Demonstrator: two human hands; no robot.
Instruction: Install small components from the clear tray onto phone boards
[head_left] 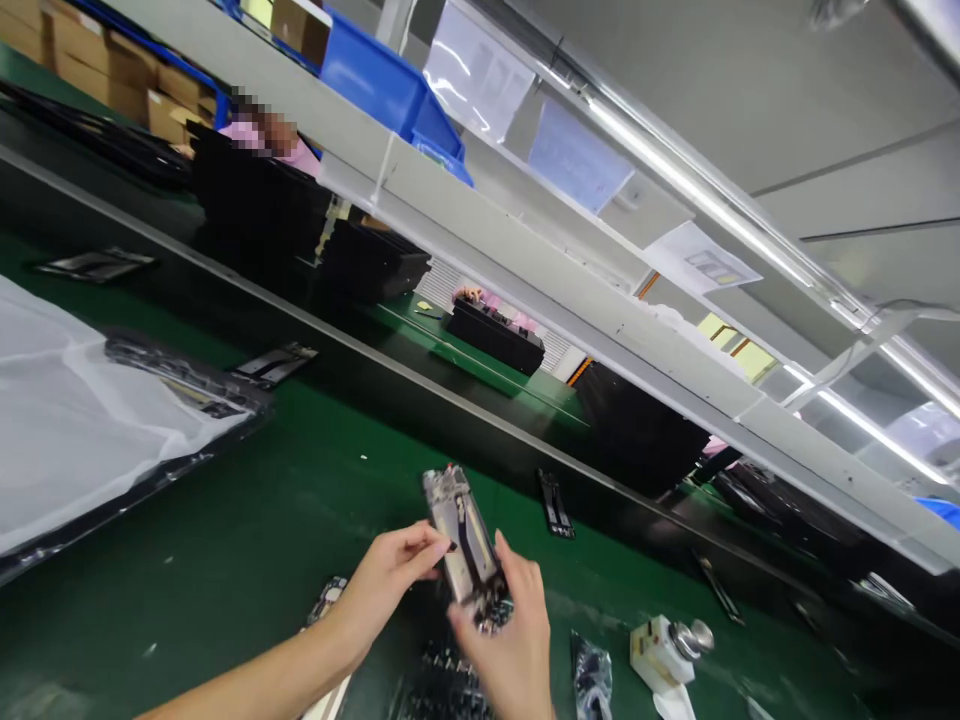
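Note:
Both of my hands hold a metal phone mid-frame (460, 530) up above the green bench mat (225, 530). My left hand (388, 585) pinches its left edge, and my right hand (510, 640) grips its lower end. Below my hands lies a black parts tray (442, 685), partly hidden by my right hand. A similar frame (328, 600) lies by my left wrist. Nearby are a slim black part (555, 503), a clear-and-black plastic bag (591, 680) and a white unit with metal knobs (660, 650).
A white sheet on a black tray (75, 420) fills the left of the bench. A raised grey shelf (525, 270) holding blue bins (375, 85) runs diagonally behind. Stacked black trays (255, 200), cardboard boxes (97, 70) and a co-worker in a pink sleeve (281, 145) stand beyond.

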